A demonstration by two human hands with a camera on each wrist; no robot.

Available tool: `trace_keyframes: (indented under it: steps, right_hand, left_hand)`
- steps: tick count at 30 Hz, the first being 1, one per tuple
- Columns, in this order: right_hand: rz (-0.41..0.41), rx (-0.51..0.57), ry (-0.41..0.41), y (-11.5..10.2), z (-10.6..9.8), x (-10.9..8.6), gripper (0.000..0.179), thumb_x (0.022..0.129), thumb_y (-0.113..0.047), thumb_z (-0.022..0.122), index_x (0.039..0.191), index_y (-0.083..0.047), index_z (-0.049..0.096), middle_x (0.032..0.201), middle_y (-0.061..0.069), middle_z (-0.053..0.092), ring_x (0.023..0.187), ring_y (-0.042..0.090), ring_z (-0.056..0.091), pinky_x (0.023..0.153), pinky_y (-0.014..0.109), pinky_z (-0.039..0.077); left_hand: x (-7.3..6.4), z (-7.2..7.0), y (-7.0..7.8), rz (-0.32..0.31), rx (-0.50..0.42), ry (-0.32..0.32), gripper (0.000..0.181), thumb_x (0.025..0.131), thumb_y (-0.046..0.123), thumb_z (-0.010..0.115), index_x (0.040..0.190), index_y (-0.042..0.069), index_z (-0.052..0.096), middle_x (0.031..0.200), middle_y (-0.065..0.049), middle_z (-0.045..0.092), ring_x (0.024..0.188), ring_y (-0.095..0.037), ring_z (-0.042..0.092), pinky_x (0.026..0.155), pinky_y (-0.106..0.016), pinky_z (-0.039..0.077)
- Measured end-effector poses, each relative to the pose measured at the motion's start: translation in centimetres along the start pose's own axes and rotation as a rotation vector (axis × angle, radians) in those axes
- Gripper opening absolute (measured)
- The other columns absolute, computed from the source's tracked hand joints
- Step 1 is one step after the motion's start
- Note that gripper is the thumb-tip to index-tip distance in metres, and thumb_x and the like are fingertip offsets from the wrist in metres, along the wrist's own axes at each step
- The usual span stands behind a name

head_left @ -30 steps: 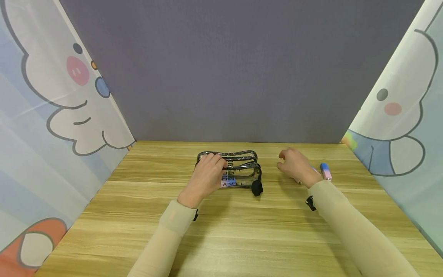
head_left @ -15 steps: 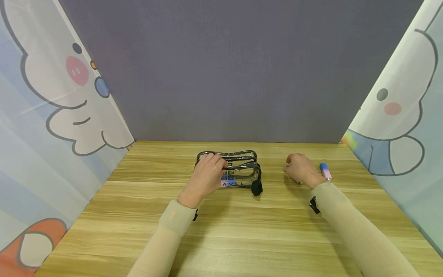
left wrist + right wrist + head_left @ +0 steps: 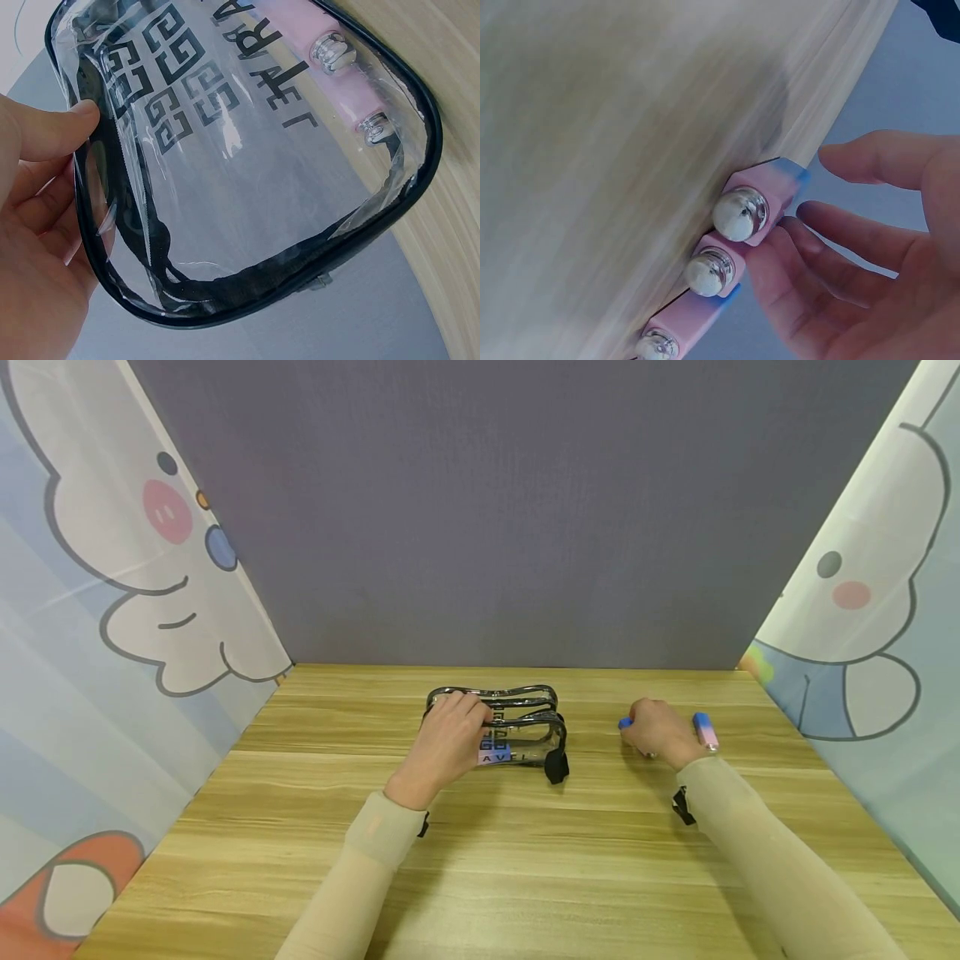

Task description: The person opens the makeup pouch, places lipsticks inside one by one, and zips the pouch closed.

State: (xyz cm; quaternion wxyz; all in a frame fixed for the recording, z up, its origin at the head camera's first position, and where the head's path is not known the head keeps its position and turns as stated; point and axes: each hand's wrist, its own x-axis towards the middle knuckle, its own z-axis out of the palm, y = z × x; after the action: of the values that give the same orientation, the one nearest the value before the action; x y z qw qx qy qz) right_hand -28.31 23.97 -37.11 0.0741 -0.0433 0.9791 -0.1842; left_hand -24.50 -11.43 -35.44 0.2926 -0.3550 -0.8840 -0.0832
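A clear zip pouch point(image 3: 525, 747) with black trim and printed lettering stands on the table. My left hand point(image 3: 450, 731) pinches its top edge, the thumb point(image 3: 60, 131) on the near side of the black zip strip. Inside lie small pink bottles point(image 3: 352, 97) with silver ball caps. My right hand point(image 3: 656, 731) is low over the table to the right, beside a pink-and-blue bottle point(image 3: 761, 191) with a silver ball cap. Its fingers lie against that bottle's side, and the thumb point(image 3: 855, 157) stands apart from it.
Two more such bottles, a middle one point(image 3: 712, 262) and a lower one point(image 3: 682, 322), lie in a row with it in the right wrist view. The wooden table point(image 3: 525, 860) meets a grey panel point(image 3: 517, 527) at the back. Cartoon-printed curtains point(image 3: 847, 610) flank both sides.
My right hand has moved right and slightly down toward the bottles, and a blue end now shows by its fingers. The left hand and pouch have stayed in place.
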Motion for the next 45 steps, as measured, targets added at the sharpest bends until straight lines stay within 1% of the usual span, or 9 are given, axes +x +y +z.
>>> trace_keyframes:
  steps: [9, 13, 18, 22, 25, 29, 32, 40, 45]
  right_hand:
    - [0.030, -0.056, -0.012, -0.4, 0.2, 0.3, 0.025, 0.098, -0.016, 0.058, 0.075, -0.007, 0.063, 0.066, 0.006, 0.060, 0.058, 0.020, 0.053, 0.057, 0.033, 0.043]
    - [0.024, -0.063, -0.024, -0.5, 0.4, 0.4, 0.018, 0.098, -0.015, 0.060, 0.092, 0.000, 0.066, 0.077, 0.009, 0.063, 0.066, 0.024, 0.056, 0.063, 0.037, 0.046]
    - [0.009, -0.055, -0.022, -0.4, 0.8, 0.5, 0.025, 0.098, -0.014, 0.061, 0.111, 0.007, 0.065, 0.087, 0.013, 0.065, 0.072, 0.025, 0.057, 0.070, 0.041, 0.048]
    - [0.008, -0.037, -0.037, -0.4, 0.9, 0.5, 0.015, 0.097, -0.013, 0.060, 0.091, -0.002, 0.066, 0.072, 0.007, 0.060, 0.061, 0.020, 0.052, 0.060, 0.034, 0.043]
    - [0.003, -0.022, -0.048, -0.4, 0.9, 0.4, 0.018, 0.097, -0.013, 0.060, 0.081, -0.006, 0.063, 0.065, 0.004, 0.056, 0.056, 0.018, 0.047, 0.057, 0.032, 0.039]
    - [-0.002, -0.014, -0.042, -0.4, 1.0, 0.3, 0.014, 0.096, -0.013, 0.063, 0.096, 0.001, 0.065, 0.073, 0.006, 0.061, 0.063, 0.020, 0.052, 0.062, 0.034, 0.043]
    - [-0.001, -0.016, -0.036, -0.5, 1.1, 0.3, 0.026, 0.094, -0.013, 0.065, 0.112, 0.006, 0.064, 0.083, 0.009, 0.065, 0.070, 0.023, 0.057, 0.067, 0.038, 0.047]
    - [0.016, -0.019, -0.044, -0.6, 1.1, 0.7, 0.029, 0.089, -0.012, 0.068, 0.113, 0.005, 0.063, 0.090, 0.012, 0.067, 0.073, 0.024, 0.060, 0.066, 0.037, 0.050]
    - [-0.001, -0.037, -0.039, -0.8, 1.2, 0.7, 0.032, 0.089, -0.013, 0.070, 0.114, 0.006, 0.063, 0.104, 0.020, 0.067, 0.084, 0.030, 0.062, 0.075, 0.045, 0.053]
  left_hand:
    - [0.0, 0.0, 0.1, -0.007, 0.004, -0.003, 0.016, 0.085, 0.004, 0.079, 0.098, 0.007, 0.070, 0.098, -0.005, 0.067, 0.091, -0.024, 0.059, 0.082, -0.038, 0.048]
    - [0.0, -0.1, 0.1, -0.009, 0.004, -0.011, 0.016, 0.085, 0.005, 0.079, 0.098, 0.007, 0.070, 0.099, -0.005, 0.067, 0.091, -0.024, 0.059, 0.083, -0.038, 0.048]
    - [0.0, -0.1, 0.1, -0.008, 0.004, -0.018, 0.017, 0.085, 0.004, 0.080, 0.099, 0.007, 0.070, 0.099, -0.005, 0.067, 0.092, -0.024, 0.059, 0.084, -0.038, 0.048]
    - [0.0, -0.1, 0.1, -0.007, 0.004, -0.015, 0.018, 0.085, 0.004, 0.080, 0.099, 0.007, 0.070, 0.099, -0.005, 0.067, 0.092, -0.024, 0.059, 0.083, -0.038, 0.048]
    - [0.0, -0.1, 0.1, -0.006, 0.002, -0.012, 0.018, 0.085, 0.003, 0.080, 0.099, 0.007, 0.070, 0.099, -0.005, 0.067, 0.091, -0.024, 0.059, 0.083, -0.038, 0.048]
    - [0.0, -0.1, 0.1, -0.005, 0.001, -0.008, 0.017, 0.085, 0.004, 0.080, 0.098, 0.007, 0.070, 0.098, -0.005, 0.067, 0.091, -0.024, 0.059, 0.082, -0.037, 0.048]
    - [0.0, 0.0, 0.1, -0.006, 0.000, -0.007, 0.017, 0.085, 0.004, 0.080, 0.098, 0.007, 0.070, 0.098, -0.005, 0.067, 0.091, -0.024, 0.059, 0.081, -0.037, 0.047]
    - [0.0, -0.1, 0.1, -0.004, -0.002, -0.011, 0.018, 0.085, 0.004, 0.080, 0.099, 0.006, 0.070, 0.099, -0.005, 0.067, 0.091, -0.024, 0.059, 0.082, -0.037, 0.048]
    - [0.0, -0.1, 0.1, -0.006, -0.001, -0.019, 0.018, 0.085, 0.003, 0.080, 0.099, 0.006, 0.070, 0.099, -0.006, 0.067, 0.092, -0.024, 0.059, 0.082, -0.037, 0.048]
